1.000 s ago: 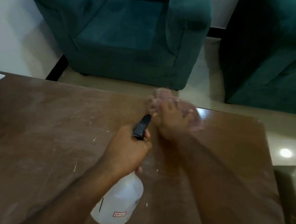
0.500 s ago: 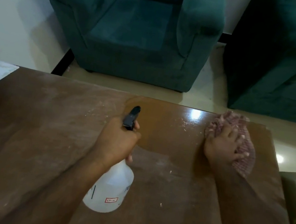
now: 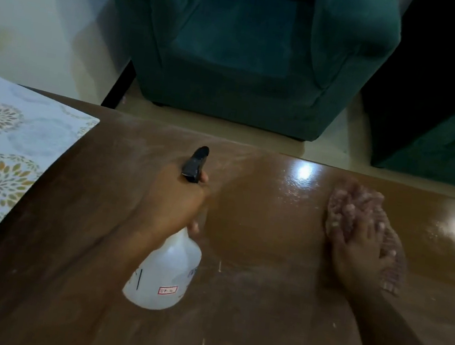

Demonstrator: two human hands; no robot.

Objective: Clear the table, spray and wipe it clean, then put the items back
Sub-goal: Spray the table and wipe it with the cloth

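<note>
The left hand grips the spray bottle by its neck, nozzle forward, ready to wet more of the table, while the right hand presses flat, fingers spread, on the pink cloth to wipe the wet far-right patch

left hand clenched, right hand flat, fingers spread.

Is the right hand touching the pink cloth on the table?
Touching. The head view shows the right hand pressed flat on the pink cloth, fingers spread over it, cloth lying on the table.
</note>
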